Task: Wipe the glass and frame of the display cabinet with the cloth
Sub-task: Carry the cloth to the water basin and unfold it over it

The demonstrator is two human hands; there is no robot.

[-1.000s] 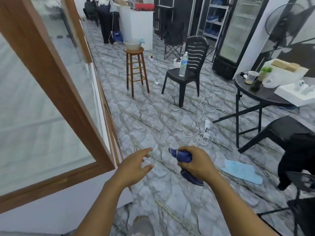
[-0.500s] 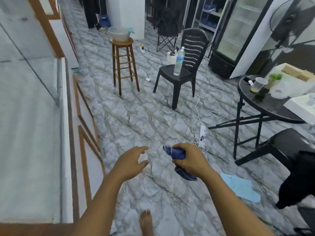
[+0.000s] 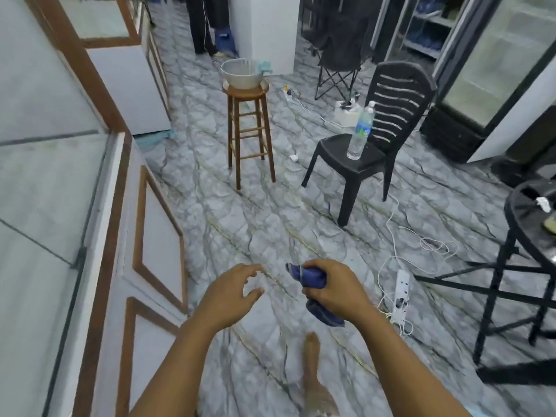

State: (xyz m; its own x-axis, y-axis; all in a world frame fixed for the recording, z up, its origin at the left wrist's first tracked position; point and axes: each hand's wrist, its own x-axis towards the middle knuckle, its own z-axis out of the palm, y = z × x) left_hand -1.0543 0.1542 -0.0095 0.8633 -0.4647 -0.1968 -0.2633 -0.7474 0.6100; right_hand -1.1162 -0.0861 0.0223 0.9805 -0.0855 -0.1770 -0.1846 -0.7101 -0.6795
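A dark blue cloth (image 3: 313,276) is bunched in my right hand (image 3: 332,288), with one end poking out above the fist and the other hanging below. My left hand (image 3: 230,296) hovers beside it, fingers spread and curled, holding nothing and not touching the cloth. The display cabinet fills the left side: its glass (image 3: 39,188) is framed in brown wood (image 3: 111,224) above white panelled sides. Both hands are out over the floor, to the right of the cabinet and apart from it.
A wooden stool (image 3: 249,130) with a white basin (image 3: 240,72) stands ahead. A black plastic chair (image 3: 373,139) holds a water bottle (image 3: 361,130). A black round table (image 3: 529,236) is at the right. A white power strip (image 3: 401,291) and cables lie on the marble floor. My bare foot (image 3: 313,365) shows below.
The view has swung down and along the cabinet, so its lower panels and my foot now show. My hands stay close together, the right still gripping the cloth.
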